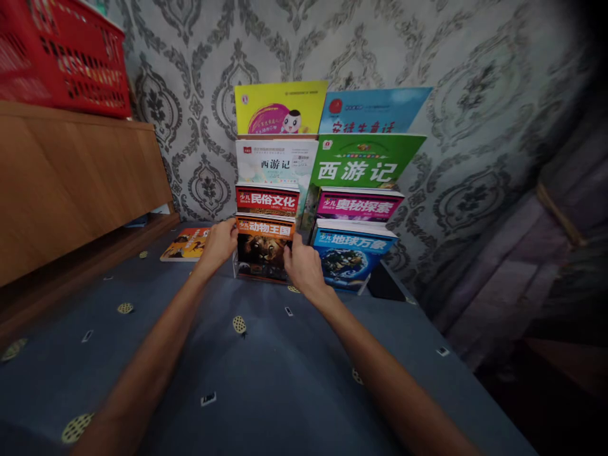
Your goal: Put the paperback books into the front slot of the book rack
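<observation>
A big blue-gray cloth (266, 380) spreads under the books. The red basket (90, 57) is cut off at the top left. The back books (280, 104) have their bottoms hidden. The lion book (263, 248) stands up at the front left, picture facing the person, title on top, longer side seemingly up and down. The left hand (221, 244) and right hand (304, 261) hold its side edges with bent fingers; some fingertips are hidden.

Left hand (221, 244) and right hand (304, 263) hold the lion-cover book (263, 248)
</observation>
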`<state>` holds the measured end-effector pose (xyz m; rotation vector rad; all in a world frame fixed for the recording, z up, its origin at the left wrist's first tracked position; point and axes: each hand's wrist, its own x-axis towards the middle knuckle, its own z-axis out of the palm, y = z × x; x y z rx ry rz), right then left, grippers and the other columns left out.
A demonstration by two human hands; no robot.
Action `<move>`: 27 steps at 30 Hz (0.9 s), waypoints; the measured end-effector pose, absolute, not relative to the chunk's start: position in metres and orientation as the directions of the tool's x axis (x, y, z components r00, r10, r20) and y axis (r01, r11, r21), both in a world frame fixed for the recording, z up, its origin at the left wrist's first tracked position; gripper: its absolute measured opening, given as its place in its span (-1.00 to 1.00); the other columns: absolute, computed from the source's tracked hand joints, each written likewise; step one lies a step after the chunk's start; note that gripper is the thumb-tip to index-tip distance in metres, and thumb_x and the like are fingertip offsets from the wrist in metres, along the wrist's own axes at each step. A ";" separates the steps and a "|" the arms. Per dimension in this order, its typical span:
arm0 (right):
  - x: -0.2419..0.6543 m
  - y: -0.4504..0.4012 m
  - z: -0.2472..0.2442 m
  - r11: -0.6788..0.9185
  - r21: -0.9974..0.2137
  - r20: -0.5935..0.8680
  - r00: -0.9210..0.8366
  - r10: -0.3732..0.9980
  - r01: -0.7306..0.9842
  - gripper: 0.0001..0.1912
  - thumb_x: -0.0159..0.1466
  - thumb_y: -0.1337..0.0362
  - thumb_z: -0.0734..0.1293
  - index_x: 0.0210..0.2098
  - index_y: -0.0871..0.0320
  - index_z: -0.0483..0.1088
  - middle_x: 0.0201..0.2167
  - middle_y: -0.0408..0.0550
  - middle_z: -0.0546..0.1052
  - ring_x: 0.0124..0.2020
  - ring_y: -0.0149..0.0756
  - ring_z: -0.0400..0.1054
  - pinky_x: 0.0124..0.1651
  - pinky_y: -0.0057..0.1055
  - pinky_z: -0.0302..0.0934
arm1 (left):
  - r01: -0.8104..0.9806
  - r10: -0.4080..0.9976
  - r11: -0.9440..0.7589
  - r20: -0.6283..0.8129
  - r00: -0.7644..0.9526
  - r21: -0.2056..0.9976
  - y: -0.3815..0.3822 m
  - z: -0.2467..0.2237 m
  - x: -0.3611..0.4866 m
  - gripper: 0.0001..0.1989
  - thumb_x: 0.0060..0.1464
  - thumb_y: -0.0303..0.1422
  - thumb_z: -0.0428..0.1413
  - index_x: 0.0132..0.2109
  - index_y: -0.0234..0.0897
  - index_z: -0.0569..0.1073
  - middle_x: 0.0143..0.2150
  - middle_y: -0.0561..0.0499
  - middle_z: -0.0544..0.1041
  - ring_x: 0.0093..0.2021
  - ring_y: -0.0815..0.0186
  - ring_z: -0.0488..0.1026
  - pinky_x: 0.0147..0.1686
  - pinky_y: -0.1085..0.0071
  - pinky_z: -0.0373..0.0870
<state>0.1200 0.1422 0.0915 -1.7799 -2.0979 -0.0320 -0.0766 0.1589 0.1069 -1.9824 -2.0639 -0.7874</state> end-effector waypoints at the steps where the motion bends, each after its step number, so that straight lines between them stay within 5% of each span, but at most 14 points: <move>1: 0.120 0.142 0.091 0.196 -0.230 0.305 -0.121 0.945 0.953 -0.67 0.47 0.31 0.09 0.16 0.31 0.19 -0.15 0.28 0.63 -0.11 0.03 0.57 -0.13 -0.26 0.31 | 0.967 0.876 -0.026 0.471 -0.099 0.253 0.159 0.107 -0.077 -0.74 0.25 -0.47 -0.02 -0.05 -0.33 0.54 -0.10 -0.19 0.65 -0.08 0.11 0.57 -0.11 0.34 0.38; 27: 0.132 0.138 0.100 0.270 -0.307 0.247 -0.198 0.949 0.912 -0.52 0.44 0.27 0.16 0.29 0.37 0.12 -0.06 0.28 0.61 -0.01 0.01 0.53 -0.04 -0.27 0.29 | 0.911 0.888 -0.179 0.459 -0.013 0.373 0.163 0.106 -0.093 -0.74 0.23 -0.46 -0.02 -0.05 -0.34 0.53 -0.20 -0.11 0.64 -0.22 0.19 0.60 -0.15 0.30 0.54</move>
